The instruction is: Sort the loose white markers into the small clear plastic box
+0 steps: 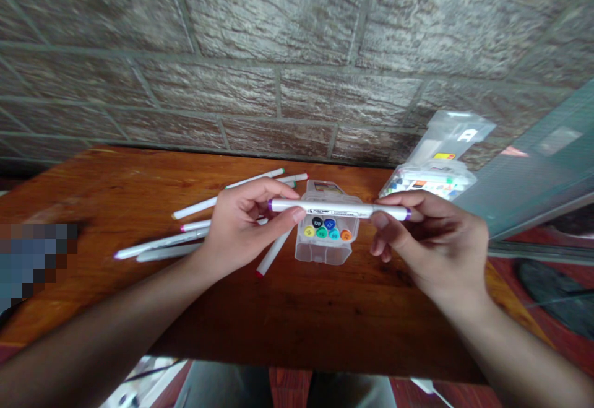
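Observation:
A white marker with purple ends is held level above the table, its printed label facing me. My left hand pinches it near the left end between thumb and fingers. At the other end my right hand grips it the same way. Behind and below the marker stands a clear plastic marker case, partly hidden by it. Several markers sit in the case, with numbered round ends in black, blue, yellow, green, turquoise and orange. Loose white markers lie around and behind my left hand, one with a red tip beside the case.
A second clear case full of markers, its lid raised, stands at the back right. The wooden table meets a stone-block wall. To the right is a glass panel. A pixelated patch covers the far left.

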The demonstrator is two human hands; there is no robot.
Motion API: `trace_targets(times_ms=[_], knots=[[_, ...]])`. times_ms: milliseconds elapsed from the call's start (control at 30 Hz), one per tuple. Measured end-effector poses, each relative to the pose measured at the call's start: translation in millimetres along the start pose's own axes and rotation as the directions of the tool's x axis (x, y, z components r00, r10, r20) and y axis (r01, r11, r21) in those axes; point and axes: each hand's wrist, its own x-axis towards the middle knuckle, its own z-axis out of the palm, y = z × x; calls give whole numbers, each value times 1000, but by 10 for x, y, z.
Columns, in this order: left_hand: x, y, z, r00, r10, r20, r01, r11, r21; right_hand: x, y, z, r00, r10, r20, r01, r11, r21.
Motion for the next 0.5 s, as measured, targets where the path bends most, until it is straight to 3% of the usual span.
trace_targets(times_ms=[267,500], knots=[[-4,15,2,1000,12,2,-12,999,34,15,51,-6,998,-58,-10,58,998,-8],[-2,13,-1,1000,19,13,-20,999,29,9,24,3,1000,23,8,-23,999,22]])
